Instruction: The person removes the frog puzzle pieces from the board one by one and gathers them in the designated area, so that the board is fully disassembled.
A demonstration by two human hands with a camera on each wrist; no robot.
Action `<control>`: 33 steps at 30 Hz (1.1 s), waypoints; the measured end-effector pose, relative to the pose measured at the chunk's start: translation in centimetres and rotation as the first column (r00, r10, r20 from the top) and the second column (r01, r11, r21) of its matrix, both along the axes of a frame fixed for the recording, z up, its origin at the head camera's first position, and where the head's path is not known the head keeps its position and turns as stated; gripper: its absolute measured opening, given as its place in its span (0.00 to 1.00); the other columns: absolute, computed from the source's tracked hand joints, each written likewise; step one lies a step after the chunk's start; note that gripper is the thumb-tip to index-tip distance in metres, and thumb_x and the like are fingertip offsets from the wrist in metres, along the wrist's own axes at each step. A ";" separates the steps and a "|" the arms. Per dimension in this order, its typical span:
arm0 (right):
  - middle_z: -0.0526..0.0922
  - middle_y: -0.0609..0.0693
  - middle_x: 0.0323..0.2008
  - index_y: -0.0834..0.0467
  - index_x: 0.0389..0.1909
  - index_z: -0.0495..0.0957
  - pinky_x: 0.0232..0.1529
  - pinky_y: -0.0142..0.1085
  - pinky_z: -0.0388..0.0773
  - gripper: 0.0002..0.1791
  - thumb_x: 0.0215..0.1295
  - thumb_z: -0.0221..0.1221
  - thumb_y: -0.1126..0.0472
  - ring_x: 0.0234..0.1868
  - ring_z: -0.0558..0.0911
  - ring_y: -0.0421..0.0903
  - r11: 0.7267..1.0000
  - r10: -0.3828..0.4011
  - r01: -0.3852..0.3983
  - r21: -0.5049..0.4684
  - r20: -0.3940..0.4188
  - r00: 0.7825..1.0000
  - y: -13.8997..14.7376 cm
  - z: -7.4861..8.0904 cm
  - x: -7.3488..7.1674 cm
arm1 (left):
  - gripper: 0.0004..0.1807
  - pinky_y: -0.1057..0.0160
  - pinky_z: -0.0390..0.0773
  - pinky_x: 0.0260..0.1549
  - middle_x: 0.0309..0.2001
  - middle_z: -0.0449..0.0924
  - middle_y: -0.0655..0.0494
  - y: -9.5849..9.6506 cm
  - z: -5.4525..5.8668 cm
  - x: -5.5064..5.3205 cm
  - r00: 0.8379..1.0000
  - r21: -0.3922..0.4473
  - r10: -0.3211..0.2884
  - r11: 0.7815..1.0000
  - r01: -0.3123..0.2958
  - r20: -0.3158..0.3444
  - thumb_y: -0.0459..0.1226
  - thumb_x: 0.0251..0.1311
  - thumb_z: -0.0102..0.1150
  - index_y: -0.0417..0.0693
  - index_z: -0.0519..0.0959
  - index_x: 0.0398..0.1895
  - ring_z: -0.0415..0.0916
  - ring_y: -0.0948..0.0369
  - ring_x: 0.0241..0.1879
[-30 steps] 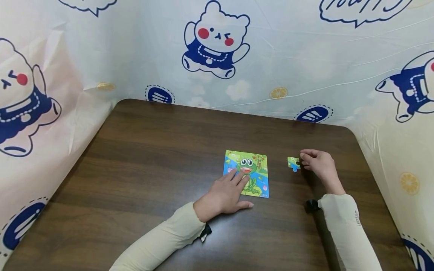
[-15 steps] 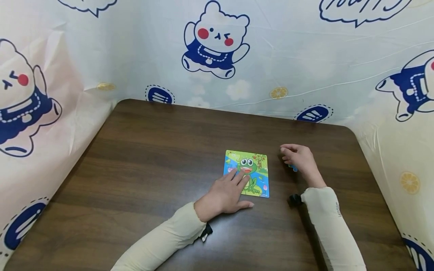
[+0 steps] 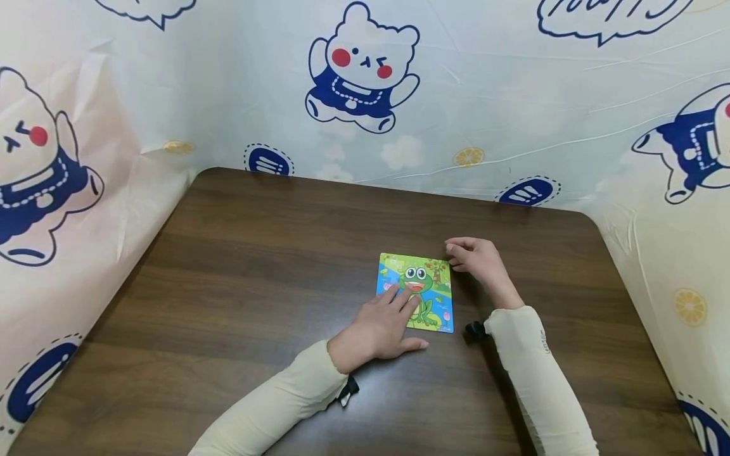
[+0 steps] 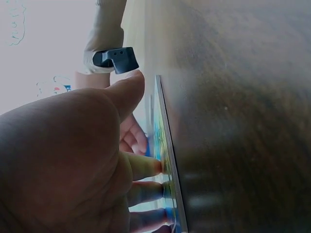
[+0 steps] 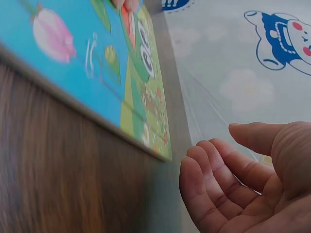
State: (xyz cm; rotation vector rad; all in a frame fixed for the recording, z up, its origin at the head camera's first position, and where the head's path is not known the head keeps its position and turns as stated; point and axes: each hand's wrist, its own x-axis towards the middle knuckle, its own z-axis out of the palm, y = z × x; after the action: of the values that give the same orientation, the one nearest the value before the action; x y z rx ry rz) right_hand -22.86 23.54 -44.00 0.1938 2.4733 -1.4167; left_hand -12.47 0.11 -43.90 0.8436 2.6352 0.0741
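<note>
A square frog picture puzzle [image 3: 438, 304] lies on the dark wooden table, right of its middle. My left hand [image 3: 376, 326] rests on its lower left part, fingers spread out. In the left wrist view, the fingertips [image 4: 156, 168] touch the puzzle's surface. Beside the upper right corner hovers my right hand [image 3: 479, 263]. Its fingers are loosely bent in the right wrist view [image 5: 209, 179], the thumb apart from them, and no object shows between. The small loose puzzle piece of the earlier frames cannot be seen; the right hand covers the place where it lay.
The brown table [image 3: 274, 266] spreads out around the puzzle. A printed cloth [image 3: 239, 82] with cartoon bears stands behind and at both sides. Black wrist devices are strapped near both sleeves, the right one [image 3: 474, 332] close to the tabletop.
My right hand has moved left from beside the loose piece, over it, to the puzzle's upper right corner. The piece has gone out of sight. My left hand and the puzzle have stayed still.
</note>
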 end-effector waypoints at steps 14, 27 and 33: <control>0.82 0.59 0.57 0.57 0.61 0.80 0.46 0.36 0.85 0.20 0.76 0.56 0.51 0.45 0.85 0.49 0.996 0.024 -0.021 -0.081 0.032 0.999 -2.0 -0.8 -0.1 | 0.47 0.54 0.59 0.76 0.83 0.47 0.55 0.0 0.1 -0.2 1.000 0.009 -0.014 1.000 0.013 0.008 0.71 0.67 0.41 0.57 0.52 0.82 0.44 0.53 0.82; 0.86 0.58 0.51 0.56 0.59 0.82 0.47 0.37 0.83 0.19 0.77 0.55 0.50 0.46 0.83 0.50 0.997 0.079 -0.079 -0.014 0.002 0.997 -2.7 -1.5 0.2 | 0.48 0.53 0.60 0.76 0.83 0.47 0.56 -0.1 -0.1 -0.1 1.000 0.009 -0.011 1.000 0.011 -0.001 0.71 0.67 0.42 0.57 0.52 0.82 0.45 0.53 0.82; 0.86 0.55 0.51 0.53 0.54 0.85 0.45 0.37 0.80 0.18 0.76 0.56 0.48 0.47 0.82 0.50 0.996 0.070 -0.070 0.055 0.000 0.998 -2.9 -1.5 0.3 | 0.49 0.53 0.60 0.76 0.83 0.46 0.55 0.1 -0.2 0.2 1.000 0.000 0.002 1.000 -0.002 -0.007 0.71 0.66 0.42 0.56 0.51 0.82 0.43 0.53 0.82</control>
State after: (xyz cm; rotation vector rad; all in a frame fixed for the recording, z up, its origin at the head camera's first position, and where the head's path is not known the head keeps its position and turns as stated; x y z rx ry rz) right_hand -22.54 20.61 -45.50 0.1159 2.4964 -1.3225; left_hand -12.31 0.20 -44.06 0.8424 2.6425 0.0720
